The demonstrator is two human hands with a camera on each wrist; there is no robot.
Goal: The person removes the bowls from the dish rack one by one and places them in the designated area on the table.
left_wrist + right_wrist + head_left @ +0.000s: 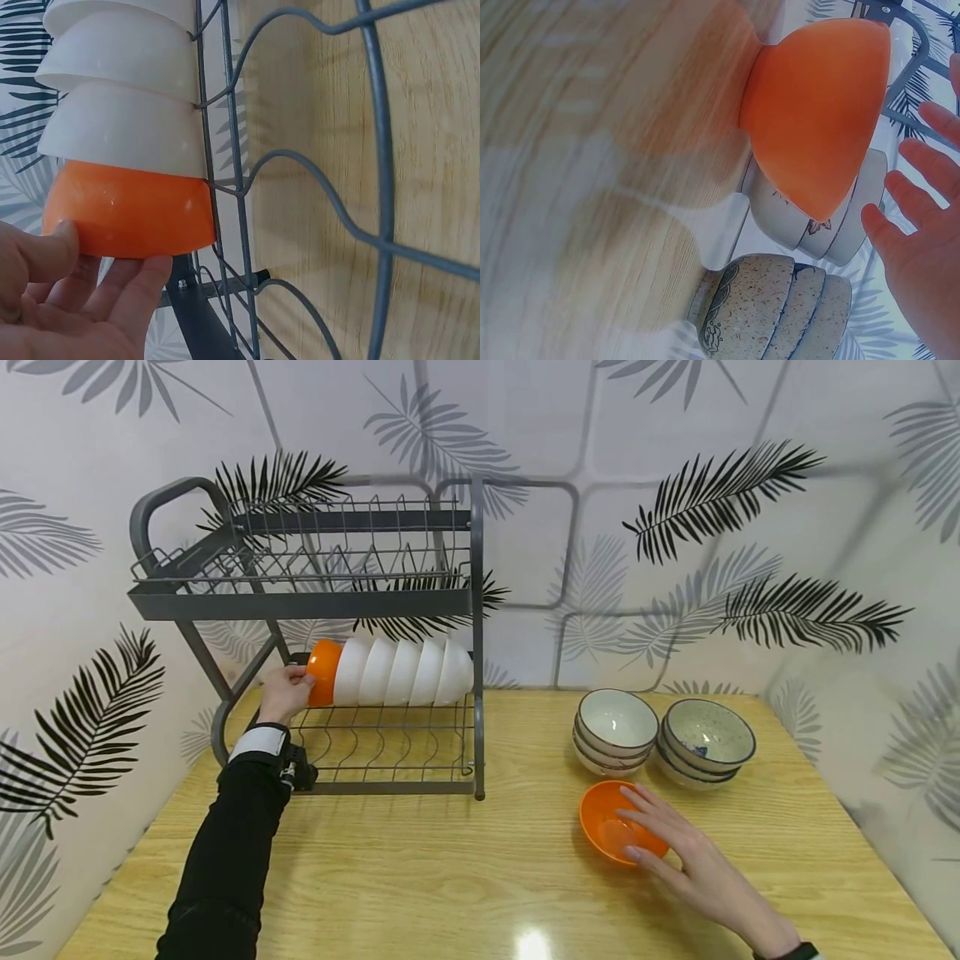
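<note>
On the lower shelf of the dish rack, my left hand (285, 695) pinches an orange bowl (324, 672) tipped on its side. In the left wrist view, the thumb (60, 244) lies against the bowl's side and the fingers are at its near end. A row of white bowls (405, 672) leans sideways right beside it. Over at the right, my right hand (697, 864) hovers with spread fingers above a second orange bowl (598, 817), which stands upright on the table. The right wrist view shows these fingers apart from that bowl's wall (817, 112).
The grey two-tier wire dish rack (300, 604) stands at the back left against the patterned wall. Behind the right-hand orange bowl are a stack of white dark-rimmed bowls (617, 720) and a stack of speckled bowls (712, 731). Wood-grain tabletop (420, 877) spreads in front.
</note>
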